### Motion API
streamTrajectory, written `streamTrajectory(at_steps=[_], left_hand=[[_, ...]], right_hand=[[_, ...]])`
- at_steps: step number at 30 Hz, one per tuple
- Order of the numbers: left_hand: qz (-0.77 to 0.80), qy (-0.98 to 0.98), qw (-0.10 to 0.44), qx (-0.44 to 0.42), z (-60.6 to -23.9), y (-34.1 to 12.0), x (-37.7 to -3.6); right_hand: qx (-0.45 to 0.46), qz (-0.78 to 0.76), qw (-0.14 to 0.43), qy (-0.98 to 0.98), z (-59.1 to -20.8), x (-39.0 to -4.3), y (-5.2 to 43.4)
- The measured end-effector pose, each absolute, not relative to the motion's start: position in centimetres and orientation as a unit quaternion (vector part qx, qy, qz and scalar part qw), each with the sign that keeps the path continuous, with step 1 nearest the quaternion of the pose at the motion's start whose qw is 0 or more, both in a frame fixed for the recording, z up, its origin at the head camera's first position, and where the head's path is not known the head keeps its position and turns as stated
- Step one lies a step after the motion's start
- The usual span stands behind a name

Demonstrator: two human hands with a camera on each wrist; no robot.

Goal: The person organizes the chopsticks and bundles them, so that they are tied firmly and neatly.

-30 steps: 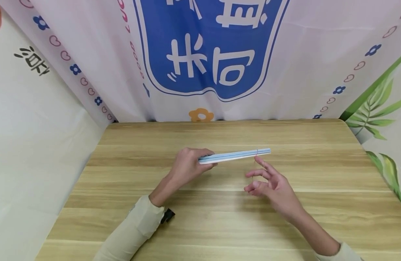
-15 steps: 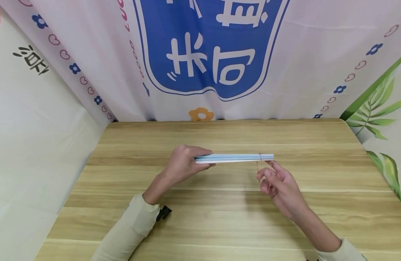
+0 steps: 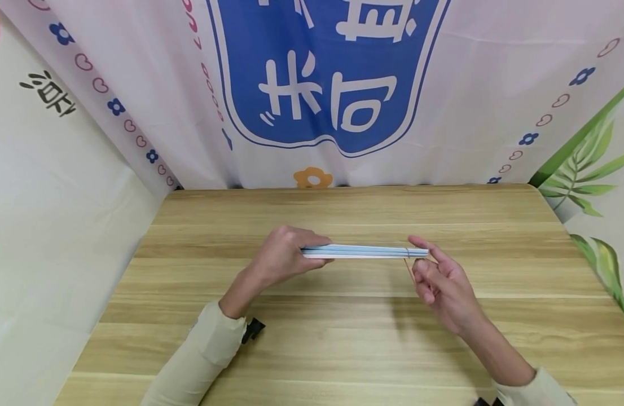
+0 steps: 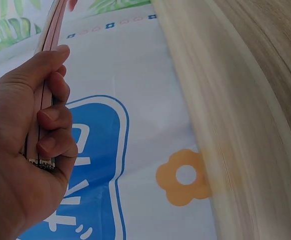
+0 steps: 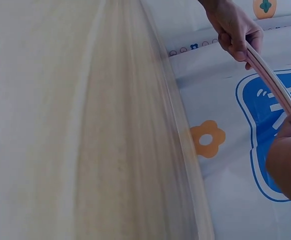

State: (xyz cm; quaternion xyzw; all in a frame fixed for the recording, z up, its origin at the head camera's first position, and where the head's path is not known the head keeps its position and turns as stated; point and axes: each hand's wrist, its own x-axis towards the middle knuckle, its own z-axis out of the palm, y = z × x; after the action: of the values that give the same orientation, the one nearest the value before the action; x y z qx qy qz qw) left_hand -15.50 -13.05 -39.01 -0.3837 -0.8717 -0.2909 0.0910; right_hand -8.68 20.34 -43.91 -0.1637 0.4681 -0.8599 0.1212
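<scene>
A bundle of slim, light-blue and white chopsticks (image 3: 365, 252) is held level above the table. My left hand (image 3: 278, 256) grips its left end; in the left wrist view, curled fingers wrap the sticks (image 4: 48, 37) near a patterned end. Around the right end runs a thin rubber band (image 3: 407, 265), with a strand stretched down to my right hand (image 3: 446, 290). That hand's thumb and bent fingers hold the band, while the index finger reaches up behind the stick ends. In the right wrist view the right hand (image 5: 290, 160) is partly cut off by the frame edge.
Beneath the hands is a wood-grain table (image 3: 317, 338). A white curtain (image 3: 474, 113) with a blue emblem hangs at its back edge, and pale printed sheets (image 3: 53, 225) stand at the sides. A black strap piece (image 3: 253, 330) shows at the left sleeve.
The bundle has turned from tilted up at the right to roughly level and shifted slightly. My right hand has moved right, past the stick ends, drawing the rubber band with it.
</scene>
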Motion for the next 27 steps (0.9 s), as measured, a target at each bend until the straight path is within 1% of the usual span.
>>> streamTrajectory(at_steps=[8, 19, 27], left_hand=[[-0.269, -0.877, 0.085, -0.389, -39.1, -12.6, -15.4], [-0.252, -0.884, 0.094, -0.383, -39.1, -12.5, -15.3], [-0.24, -0.892, 0.081, -0.375, -38.9, -12.6, -15.3]], right_hand=[[-0.09, -0.799, 0.118, 0.582, -43.2, -9.0, 19.9], [-0.091, -0.756, 0.097, 0.642, -42.6, -10.0, 18.9], [-0.076, -0.746, 0.108, 0.653, -42.5, -10.3, 19.0]])
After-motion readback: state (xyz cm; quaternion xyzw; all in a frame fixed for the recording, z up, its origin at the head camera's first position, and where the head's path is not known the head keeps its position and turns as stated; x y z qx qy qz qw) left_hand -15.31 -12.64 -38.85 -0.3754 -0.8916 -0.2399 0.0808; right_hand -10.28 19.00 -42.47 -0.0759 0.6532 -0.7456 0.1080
